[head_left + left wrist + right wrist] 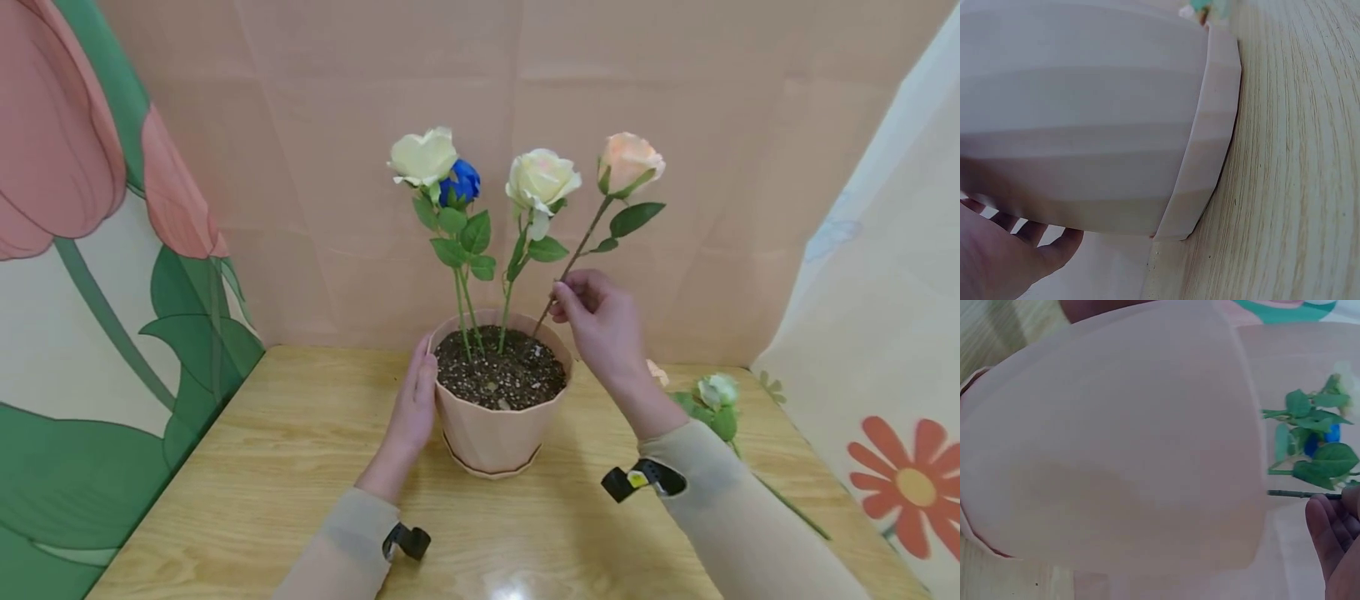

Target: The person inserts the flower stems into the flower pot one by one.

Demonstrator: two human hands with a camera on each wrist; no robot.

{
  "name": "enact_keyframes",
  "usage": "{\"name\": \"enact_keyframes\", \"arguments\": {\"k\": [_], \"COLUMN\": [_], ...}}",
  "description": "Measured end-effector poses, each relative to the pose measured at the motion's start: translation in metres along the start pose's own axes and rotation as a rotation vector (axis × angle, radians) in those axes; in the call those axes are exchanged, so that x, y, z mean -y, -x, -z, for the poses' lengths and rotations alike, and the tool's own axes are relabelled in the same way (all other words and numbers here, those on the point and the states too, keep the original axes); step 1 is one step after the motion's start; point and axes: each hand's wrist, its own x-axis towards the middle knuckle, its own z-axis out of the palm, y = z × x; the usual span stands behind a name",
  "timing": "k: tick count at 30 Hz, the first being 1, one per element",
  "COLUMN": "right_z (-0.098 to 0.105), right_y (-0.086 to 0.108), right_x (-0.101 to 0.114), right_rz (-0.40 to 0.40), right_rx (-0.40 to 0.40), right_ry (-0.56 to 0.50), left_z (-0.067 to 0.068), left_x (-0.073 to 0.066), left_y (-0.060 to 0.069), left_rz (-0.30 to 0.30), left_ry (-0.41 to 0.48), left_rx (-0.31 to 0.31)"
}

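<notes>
A peach rose (632, 165) leans to the right, its brown stem pinched between the thumb and fingers of my right hand (606, 327). The stem's lower end meets the soil (501, 379) near the right rim of the pink flowerpot (495, 433). In the right wrist view, the fingers hold the stem (1297, 494) just beyond the pot's rim. My left hand (415, 398) rests against the pot's left side, and in the left wrist view its fingers (1060, 250) touch the pot wall. Two cream roses (424, 157) and a blue flower (461, 183) stand upright in the soil.
On the wooden table (300, 467), a pale green rose (717, 390) lies to the right, its stem stretching toward the front. A bit of another peach flower (657, 372) shows behind my right forearm. A pink backdrop (337, 208) rises behind the pot.
</notes>
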Motion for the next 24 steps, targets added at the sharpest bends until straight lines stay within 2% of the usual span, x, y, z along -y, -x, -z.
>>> {"name": "enact_keyframes", "arguments": {"k": [7,11,18,24], "right_z": [-0.01,-0.013,-0.021,-0.028], "right_y": [0.004,0.006,0.011,0.015], "right_x": [-0.014,-0.02,-0.026,-0.03], "right_rz": [0.043,0.034,0.092,0.08], "right_rx": [0.057,0.087,0.089,0.104], "right_ry": [0.142,0.161,0.22,0.246], "left_z": [-0.001,-0.001,0.0,0.002], "left_x": [0.0,-0.002,-0.001,-0.002], "left_y": [0.001,0.001,0.0,0.0], "left_rz": [0.001,0.006,0.012,0.027], "left_ry": [-0.001,-0.009,-0.007,-0.012], "left_rx": [-0.008,-0.01,-0.01,0.0]}}
